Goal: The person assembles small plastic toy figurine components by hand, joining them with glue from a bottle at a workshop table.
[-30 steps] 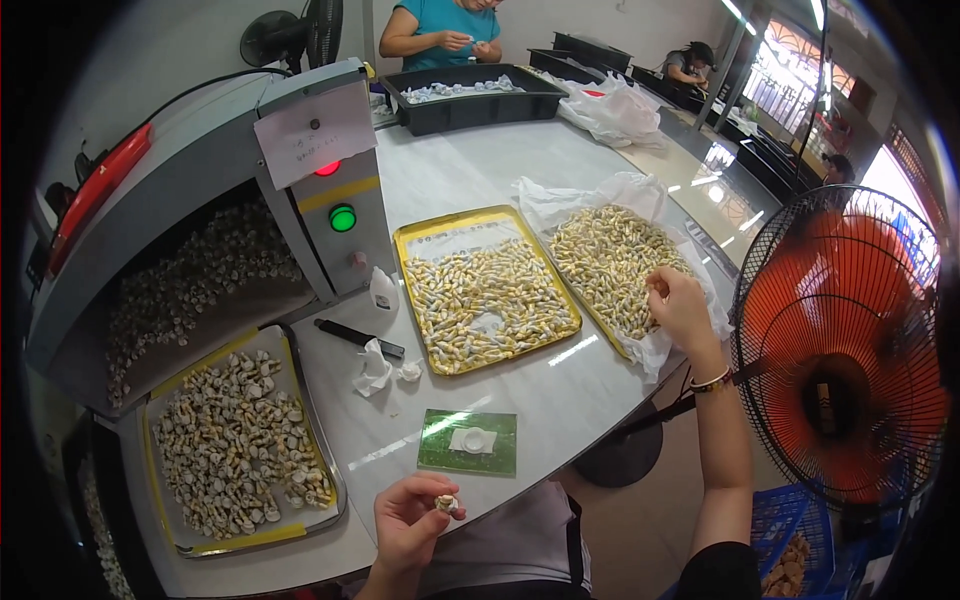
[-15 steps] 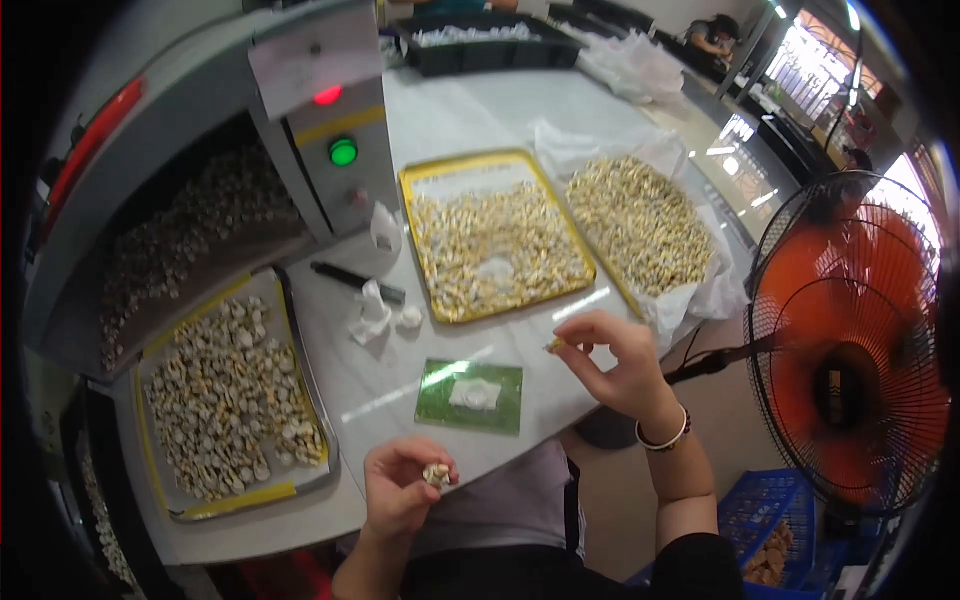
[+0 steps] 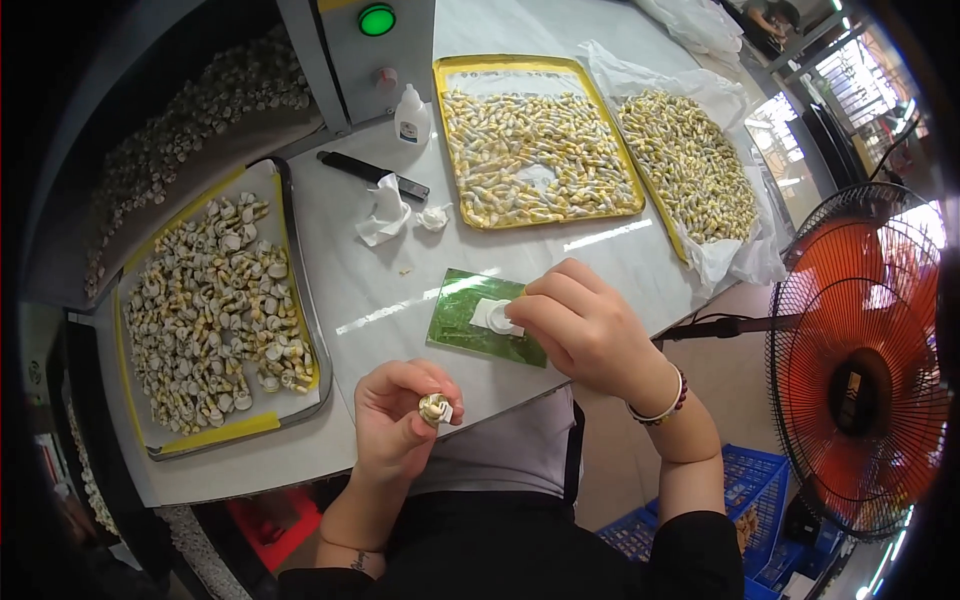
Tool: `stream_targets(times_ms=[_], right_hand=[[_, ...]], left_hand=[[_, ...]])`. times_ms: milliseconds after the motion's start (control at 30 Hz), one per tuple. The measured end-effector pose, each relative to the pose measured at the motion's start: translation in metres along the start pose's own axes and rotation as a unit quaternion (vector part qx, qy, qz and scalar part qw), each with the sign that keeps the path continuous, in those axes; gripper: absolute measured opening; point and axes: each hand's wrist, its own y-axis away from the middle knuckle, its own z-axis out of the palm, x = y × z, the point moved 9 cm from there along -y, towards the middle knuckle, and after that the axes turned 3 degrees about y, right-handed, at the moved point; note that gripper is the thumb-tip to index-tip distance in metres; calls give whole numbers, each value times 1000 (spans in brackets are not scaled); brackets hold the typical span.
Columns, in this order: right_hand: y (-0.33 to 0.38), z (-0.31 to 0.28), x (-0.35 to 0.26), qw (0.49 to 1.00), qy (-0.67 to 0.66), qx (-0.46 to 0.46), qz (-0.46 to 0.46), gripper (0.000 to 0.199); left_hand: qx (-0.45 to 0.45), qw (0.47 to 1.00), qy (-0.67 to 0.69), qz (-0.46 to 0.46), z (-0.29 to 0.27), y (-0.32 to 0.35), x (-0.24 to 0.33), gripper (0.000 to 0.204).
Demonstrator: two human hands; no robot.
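Left hand [image 3: 395, 420]: curled at the near edge of the table [image 3: 350, 290], fingers closed around a small wound part [image 3: 434, 408] of cream and brass colour, pinched between thumb and forefinger.
Right hand [image 3: 580, 325]: fingertips drawn together and lowered onto a small white pad [image 3: 493, 316]; whether anything is pinched between them cannot be told.
White pad: lies on a green mat [image 3: 470, 325], which sits flat on the table just beyond the left hand.
Wound part: held above the table edge, near the green mat, apart from both trays.
Left tray [image 3: 292, 270]: yellow-lined, at the person's left, filled with similar cream-coloured wound parts.
Centre tray [image 3: 455, 140]: yellow-rimmed, beyond the mat, filled with smaller pale pieces.
Plastic sheet [image 3: 735, 255]: to the right of the centre tray, carrying another heap of pale pieces.
Small items: a white squeeze bottle [image 3: 411, 118], a dark bar-shaped tool [image 3: 372, 174] and two crumpled white tissues [image 3: 385, 212] lie between the trays.
Machine [image 3: 345, 60]: grey housing at the far left with a round green button [image 3: 377, 19].
Fan [image 3: 860, 360]: red-bladed, standing at the person's right, off the table.
Crate [image 3: 745, 490]: blue, on the floor beneath the right forearm.
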Motion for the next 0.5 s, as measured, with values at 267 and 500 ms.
stream_targets(times_ms=[267,500], right_hand=[[1,6,-6,1000,2,5,-8,16],[4,0,-4,1000,16,15,5,15]], left_hand=[[44,998,41,7,-4,0,1,38],[57,998,29,-16,-8,1,1,37]])
